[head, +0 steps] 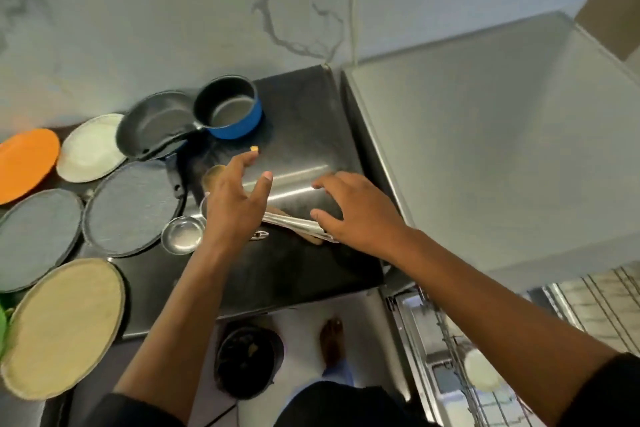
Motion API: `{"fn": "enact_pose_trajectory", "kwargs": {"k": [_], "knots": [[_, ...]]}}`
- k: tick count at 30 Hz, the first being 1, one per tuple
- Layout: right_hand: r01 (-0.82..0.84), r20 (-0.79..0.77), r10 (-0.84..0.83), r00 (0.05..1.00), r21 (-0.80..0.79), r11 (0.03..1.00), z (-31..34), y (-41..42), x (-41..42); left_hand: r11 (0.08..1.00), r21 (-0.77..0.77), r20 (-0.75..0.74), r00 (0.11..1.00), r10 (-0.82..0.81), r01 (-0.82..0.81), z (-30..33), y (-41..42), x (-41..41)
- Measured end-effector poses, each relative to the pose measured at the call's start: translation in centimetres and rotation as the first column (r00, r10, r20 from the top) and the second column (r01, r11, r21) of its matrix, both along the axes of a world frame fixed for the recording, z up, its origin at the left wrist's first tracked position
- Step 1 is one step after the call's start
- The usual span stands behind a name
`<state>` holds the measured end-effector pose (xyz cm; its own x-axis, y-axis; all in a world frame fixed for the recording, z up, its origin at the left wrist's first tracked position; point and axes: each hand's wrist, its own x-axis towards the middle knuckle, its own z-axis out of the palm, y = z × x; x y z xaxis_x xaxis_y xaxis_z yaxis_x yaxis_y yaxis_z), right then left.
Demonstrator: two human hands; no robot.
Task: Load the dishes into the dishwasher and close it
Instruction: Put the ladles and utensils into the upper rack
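Observation:
My left hand [235, 204] hovers open, fingers spread, over the steel counter [298, 135], above a small steel bowl [182, 234] and a partly hidden utensil. My right hand [356, 211] rests on a bundle of steel cutlery [294, 224] lying on the counter, fingers curled over it; a wooden handle sticks out beneath. A blue saucepan [230, 109] and a dark frying pan [156, 123] stand at the back. The open dishwasher rack [460, 357] at the lower right holds a white dish [481, 371].
Plates line the left: an orange plate [26, 163], a white plate [90, 147], two grey plates [133, 206] [36, 237], a beige plate [64, 326]. A steel box [502, 156] stands at the right. A black bin [247, 360] and my foot [332, 340] are on the floor.

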<state>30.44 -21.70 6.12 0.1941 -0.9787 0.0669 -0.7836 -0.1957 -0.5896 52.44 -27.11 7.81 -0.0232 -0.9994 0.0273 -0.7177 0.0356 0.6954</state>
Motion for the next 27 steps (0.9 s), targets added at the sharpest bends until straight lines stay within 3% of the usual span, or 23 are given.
{"fn": "enact_pose_trajectory", "kwargs": {"k": [8,11,14,18,21,27], "knots": [[-0.082,-0.155,0.104,0.982,0.143,0.986,-2.0,-5.2,7.5,0.986,0.052,-0.174,0.971,0.166,-0.159,-0.8,-0.7,5.1],[-0.112,-0.289,0.155,0.945,0.158,0.981,-2.9,-6.2,9.8,0.980,0.063,-0.195,0.960,0.199,-0.191,-1.1,-0.8,6.4],[-0.097,-0.318,0.132,0.939,0.125,0.987,-3.9,-6.1,10.7,0.976,0.083,-0.211,0.954,0.214,-0.200,-1.5,-0.9,7.1],[-0.047,-0.251,0.072,0.965,0.103,0.994,-4.6,-5.8,10.7,0.978,0.123,-0.228,0.954,0.195,-0.171,-2.1,-1.2,7.4],[0.013,-0.104,0.002,0.995,0.141,0.990,-4.6,-5.7,10.2,0.980,0.124,-0.226,0.957,0.182,-0.157,-2.4,-1.4,7.1],[0.184,0.135,-0.208,0.969,0.171,0.968,-3.1,-4.8,8.2,0.962,-0.029,-0.272,0.928,0.254,-0.272,-1.8,-1.1,5.9]]}}
